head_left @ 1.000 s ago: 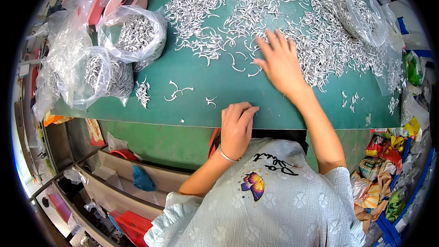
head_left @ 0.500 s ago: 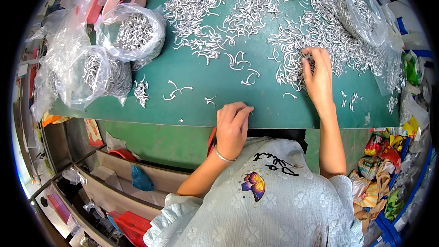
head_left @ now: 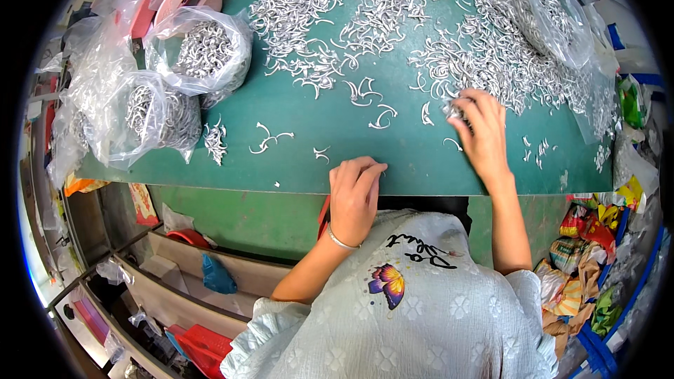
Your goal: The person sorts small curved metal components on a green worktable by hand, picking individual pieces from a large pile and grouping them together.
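Note:
Small curved silver metal pieces lie in loose heaps over the green tabletop. At the near edge of the right-hand heap, my right hand curls its fingers around a clump of these pieces. One single piece lies just left of that hand, and another curved one nearer to me. My left hand rests at the table's front edge with its fingers bent and pressed together; whatever is between the fingertips is hidden. A small pair of pieces lies just beyond it.
Clear plastic bags of silver pieces stand at the left, beside a pink basin. Another filled bag lies at the far right. Below the table are an open drawer on the left and colourful packets on the right.
My right hand has drawn back toward me and slightly left, pulling a clump of pieces from the heap's near edge. My left hand has barely moved.

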Demonstrator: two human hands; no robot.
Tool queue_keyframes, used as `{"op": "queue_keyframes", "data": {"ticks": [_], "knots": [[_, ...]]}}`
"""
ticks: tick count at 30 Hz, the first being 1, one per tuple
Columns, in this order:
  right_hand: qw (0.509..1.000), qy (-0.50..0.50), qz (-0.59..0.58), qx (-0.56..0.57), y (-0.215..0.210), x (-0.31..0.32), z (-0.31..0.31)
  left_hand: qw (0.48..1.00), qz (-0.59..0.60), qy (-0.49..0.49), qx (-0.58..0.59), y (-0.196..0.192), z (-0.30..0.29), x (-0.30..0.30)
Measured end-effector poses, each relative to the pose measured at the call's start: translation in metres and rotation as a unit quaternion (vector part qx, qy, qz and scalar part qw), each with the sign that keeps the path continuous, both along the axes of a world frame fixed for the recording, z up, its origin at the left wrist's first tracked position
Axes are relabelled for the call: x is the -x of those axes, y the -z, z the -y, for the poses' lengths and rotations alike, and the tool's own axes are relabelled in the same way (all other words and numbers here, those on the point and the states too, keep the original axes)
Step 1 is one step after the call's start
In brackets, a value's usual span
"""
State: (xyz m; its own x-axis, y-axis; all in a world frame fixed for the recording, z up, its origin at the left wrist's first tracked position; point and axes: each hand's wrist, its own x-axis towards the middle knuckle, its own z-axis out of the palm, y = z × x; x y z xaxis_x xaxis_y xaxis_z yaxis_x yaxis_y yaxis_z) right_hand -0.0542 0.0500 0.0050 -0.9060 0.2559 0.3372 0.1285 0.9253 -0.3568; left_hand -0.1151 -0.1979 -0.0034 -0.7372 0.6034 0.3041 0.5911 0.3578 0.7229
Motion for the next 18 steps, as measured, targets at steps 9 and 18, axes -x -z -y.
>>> {"op": "queue_keyframes", "data": {"ticks": [9, 18], "knots": [[0.992, 0.067, -0.102, 0.027, 0.011, 0.001, -0.049, 1.0, -0.009, 0.005, -0.018, -0.001, 0.0, -0.002], [0.986, 0.139, -0.086, -0.043, -0.007, 0.0, -0.016, 1.0, -0.014, 0.019, -0.01, 0.0, -0.012, -0.002]]}}
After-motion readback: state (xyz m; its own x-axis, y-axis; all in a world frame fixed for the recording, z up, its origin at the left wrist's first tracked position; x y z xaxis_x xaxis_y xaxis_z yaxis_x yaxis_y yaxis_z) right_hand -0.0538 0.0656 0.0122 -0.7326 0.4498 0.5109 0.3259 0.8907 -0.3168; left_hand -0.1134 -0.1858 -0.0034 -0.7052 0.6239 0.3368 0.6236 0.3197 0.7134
